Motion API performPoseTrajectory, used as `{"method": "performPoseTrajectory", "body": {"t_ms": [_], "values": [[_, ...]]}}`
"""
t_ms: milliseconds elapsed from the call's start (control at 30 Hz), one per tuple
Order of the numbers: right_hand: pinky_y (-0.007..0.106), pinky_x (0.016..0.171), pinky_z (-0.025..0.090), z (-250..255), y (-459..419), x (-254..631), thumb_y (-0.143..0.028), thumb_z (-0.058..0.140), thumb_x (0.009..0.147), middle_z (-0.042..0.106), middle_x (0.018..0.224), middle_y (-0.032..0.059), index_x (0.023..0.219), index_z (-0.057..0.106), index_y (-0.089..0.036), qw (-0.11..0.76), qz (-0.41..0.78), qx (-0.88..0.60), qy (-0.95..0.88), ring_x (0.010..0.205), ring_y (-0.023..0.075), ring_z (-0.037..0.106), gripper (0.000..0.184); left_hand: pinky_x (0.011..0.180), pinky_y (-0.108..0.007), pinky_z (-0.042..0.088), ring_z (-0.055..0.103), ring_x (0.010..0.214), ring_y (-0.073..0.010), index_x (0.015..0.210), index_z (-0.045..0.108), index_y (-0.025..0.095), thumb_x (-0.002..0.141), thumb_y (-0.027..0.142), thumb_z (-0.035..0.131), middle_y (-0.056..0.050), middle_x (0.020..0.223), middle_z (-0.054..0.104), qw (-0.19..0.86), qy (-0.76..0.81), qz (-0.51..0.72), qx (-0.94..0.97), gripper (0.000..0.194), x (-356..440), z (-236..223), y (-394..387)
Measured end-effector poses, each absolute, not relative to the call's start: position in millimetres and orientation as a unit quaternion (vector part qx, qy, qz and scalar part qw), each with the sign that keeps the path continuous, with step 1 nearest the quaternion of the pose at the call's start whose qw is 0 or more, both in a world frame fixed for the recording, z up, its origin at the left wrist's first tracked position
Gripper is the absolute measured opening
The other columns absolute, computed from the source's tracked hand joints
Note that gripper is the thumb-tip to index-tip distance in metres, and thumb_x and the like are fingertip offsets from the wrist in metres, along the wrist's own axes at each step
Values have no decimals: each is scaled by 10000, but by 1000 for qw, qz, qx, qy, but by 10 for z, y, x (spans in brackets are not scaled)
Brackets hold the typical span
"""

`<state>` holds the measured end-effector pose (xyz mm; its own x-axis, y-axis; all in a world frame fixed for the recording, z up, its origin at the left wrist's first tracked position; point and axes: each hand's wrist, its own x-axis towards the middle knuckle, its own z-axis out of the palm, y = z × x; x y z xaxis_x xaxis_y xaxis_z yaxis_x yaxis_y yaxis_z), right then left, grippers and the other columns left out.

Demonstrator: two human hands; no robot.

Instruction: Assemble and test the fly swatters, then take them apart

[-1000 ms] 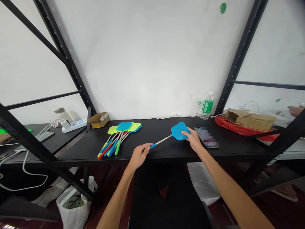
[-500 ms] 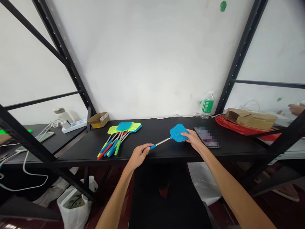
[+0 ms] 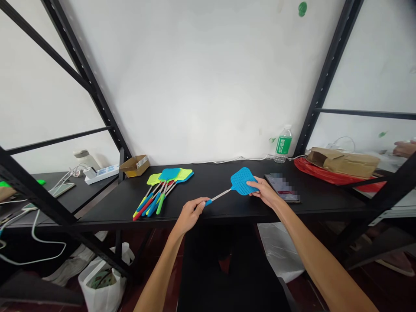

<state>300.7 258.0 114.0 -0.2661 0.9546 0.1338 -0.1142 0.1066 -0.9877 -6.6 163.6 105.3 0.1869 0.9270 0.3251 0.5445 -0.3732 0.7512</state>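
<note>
Left fingers (image 3: 199, 201) tight around blue swatter handle (image 3: 208, 202), right fingers (image 3: 259, 185) tight on mesh head (image 3: 241, 181), some probably beneath.

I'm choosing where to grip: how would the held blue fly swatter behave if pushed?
The blue fly swatter looks light, its shaft being thin. Its head, flat and full of holes, may flex when pushed; the straight, silvery shaft seems stiffer.

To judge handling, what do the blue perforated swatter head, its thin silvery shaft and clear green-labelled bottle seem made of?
Blue perforated swatter head: likely matte plastic, from its even colour and regular holes. Thin silvery shaft: probably smooth metal, given its pale sheen. Clear green-labelled bottle: apparently glossy plastic, being see-through with highlights.
</note>
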Motion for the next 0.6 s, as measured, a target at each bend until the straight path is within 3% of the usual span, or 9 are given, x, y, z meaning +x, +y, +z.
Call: {"method": "performPoseTrajectory", "body": {"t_ms": [100,200,267,367,500,600], "values": [[264,499,377,1157,2515,2956,-420,752,725,518,562,-47,828,618,-183,505,565,-339,-557,452,92,407,291,598,-245,356,473,638,-156,1065,719,185,957,496,422,0,673,534,240,505,376,739,443,-38,1135,1604],[265,531,439,1161,2448,2873,-390,781,714,487,563,-69,935,643,-209,557,621,-287,-471,458,86,405,317,587,-242,347,446,613,-144,1012,693,188,975,480,384,16,646,496,240,499,363,749,426,3,1264,1529],[262,553,473,1150,2403,2773,-431,791,707,486,573,-59,844,639,-218,578,668,-248,-397,496,93,452,295,586,-241,346,432,590,-137,1029,654,191,988,454,358,31,622,470,246,495,365,749,398,42,1343,1476],[249,517,479,1119,2321,2542,-518,788,701,564,652,-11,710,612,-195,558,680,-264,-395,554,110,529,368,584,-240,341,440,588,-135,1057,590,206,988,414,358,40,636,475,244,492,367,751,319,116,1413,1419],[235,528,487,1110,2191,2220,-548,713,788,589,716,2,851,703,-176,497,638,-281,-517,564,103,574,377,600,-245,331,453,590,-142,1052,531,237,966,353,402,52,649,479,199,514,344,760,194,214,1433,1369],[234,539,492,1150,2120,2076,-560,701,793,604,746,8,959,727,-184,501,620,-271,-539,592,113,604,412,598,-249,318,478,581,-154,1078,516,261,956,332,420,58,648,485,156,547,319,758,171,275,1437,1328]]}}
